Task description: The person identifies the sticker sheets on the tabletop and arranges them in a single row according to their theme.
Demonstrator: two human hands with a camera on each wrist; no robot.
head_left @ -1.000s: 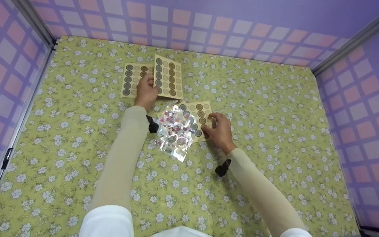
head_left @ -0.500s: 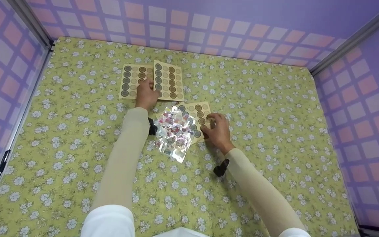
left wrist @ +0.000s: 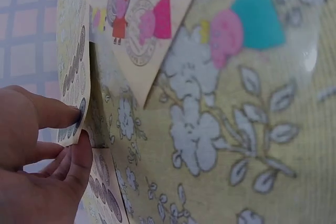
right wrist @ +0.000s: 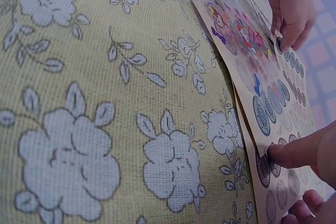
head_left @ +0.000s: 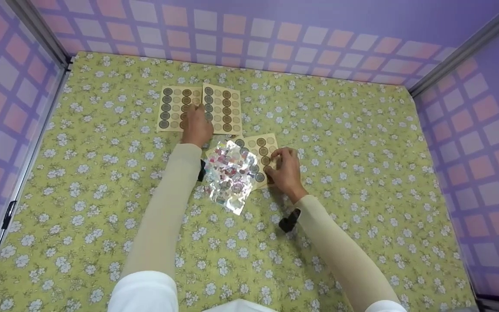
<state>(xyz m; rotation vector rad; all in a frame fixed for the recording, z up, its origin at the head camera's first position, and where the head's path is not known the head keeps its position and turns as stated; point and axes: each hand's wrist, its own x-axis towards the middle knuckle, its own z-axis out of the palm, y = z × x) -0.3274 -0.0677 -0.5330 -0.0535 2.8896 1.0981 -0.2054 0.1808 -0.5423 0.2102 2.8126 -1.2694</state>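
Observation:
Two tan sheets of round stickers lie side by side at the back: a left sticker sheet (head_left: 167, 108) and a right sticker sheet (head_left: 222, 109). My left hand (head_left: 198, 126) pinches the right one by its near left corner; in the left wrist view that sheet (left wrist: 79, 74) stands a little off the cloth. Another tan sticker sheet (head_left: 263, 151) lies nearer me, partly under a shiny clear sheet of colourful cartoon stickers (head_left: 231, 171). At its right side my right hand (head_left: 290, 173) holds it, thumb on its face and fingers bent at the edge.
A yellow-green flowered cloth (head_left: 362, 182) covers the surface. Purple checked walls stand at the back (head_left: 258, 34), left and right (head_left: 487, 186). Each wrist carries a small black camera mount (head_left: 290, 220).
The right sticker sheet at the back has come down from a raised tilt to lie nearly flat beside the left one. My left hand has turned over it; my right hand has stayed put.

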